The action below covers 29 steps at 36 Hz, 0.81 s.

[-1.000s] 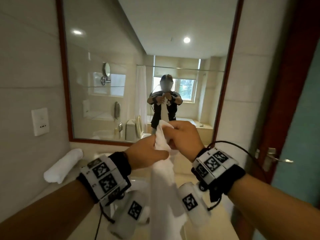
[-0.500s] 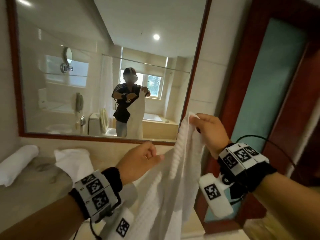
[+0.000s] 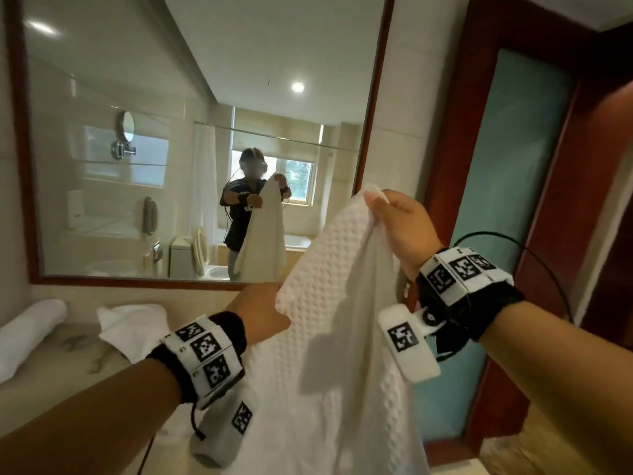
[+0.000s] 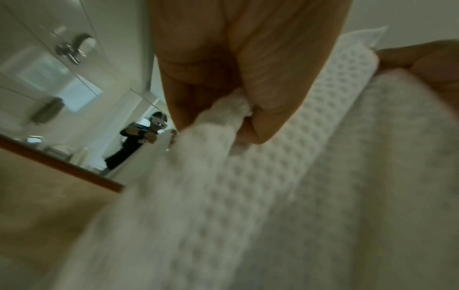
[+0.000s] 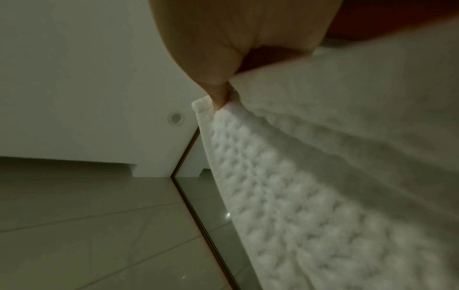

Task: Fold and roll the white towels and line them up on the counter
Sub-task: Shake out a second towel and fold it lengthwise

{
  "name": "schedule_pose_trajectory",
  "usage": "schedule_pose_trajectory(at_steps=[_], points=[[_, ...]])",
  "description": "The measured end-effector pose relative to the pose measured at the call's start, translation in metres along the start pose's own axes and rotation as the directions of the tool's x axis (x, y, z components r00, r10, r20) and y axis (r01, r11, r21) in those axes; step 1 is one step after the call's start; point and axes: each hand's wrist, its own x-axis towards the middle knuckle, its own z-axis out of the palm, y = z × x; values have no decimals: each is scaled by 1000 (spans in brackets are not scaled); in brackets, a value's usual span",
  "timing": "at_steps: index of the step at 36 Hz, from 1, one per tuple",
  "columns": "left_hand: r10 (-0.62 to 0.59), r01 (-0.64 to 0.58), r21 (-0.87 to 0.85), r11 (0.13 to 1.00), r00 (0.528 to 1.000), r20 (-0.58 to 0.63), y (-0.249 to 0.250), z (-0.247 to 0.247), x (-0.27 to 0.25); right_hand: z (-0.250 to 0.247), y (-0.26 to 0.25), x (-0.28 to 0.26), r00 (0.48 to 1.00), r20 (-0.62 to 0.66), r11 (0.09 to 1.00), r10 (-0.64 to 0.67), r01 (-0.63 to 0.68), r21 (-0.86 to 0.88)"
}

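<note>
Your right hand (image 3: 399, 222) pinches a top corner of the white waffle towel (image 3: 329, 337), which hangs in the air over the bench (image 3: 44, 382). Your left hand (image 3: 258, 317) grips the top edge lower down. Slide it to the other corner and pull the edge tight and level before you fold.

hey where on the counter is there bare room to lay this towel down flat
Bare marble shows between the rolled towel at far left and the crumpled towel by the mirror, and on the near strip below them. Both hands and the held towel hide the counter's right side.
</note>
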Motion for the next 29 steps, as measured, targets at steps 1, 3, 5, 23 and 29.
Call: schedule_pose_trajectory(at_steps=[1, 3, 5, 23, 29], points=[[-18, 18, 28, 999, 1000, 17, -7, -1, 0, -4, 0, 3, 1000, -28, 1000, -11, 11, -11], [-59, 54, 93, 994, 996, 62, -20, -3, -3, -13, 0, 9, 994, -109, 999, -22, 18, -31], [-139, 116, 180, 977, 983, 120, -32, -5, -7, -21, -1, 14, 986, -164, 1000, -20, 18, -14], [-298, 239, 189, 953, 862, 411, -44, -22, -31, -93, -3, 20, 952, -304, 995, 29, 0, 97], [-379, 282, 276, 919, 824, 421, -32, -37, -37, -116, 16, 19, 934, -350, 997, 73, -67, 29]])
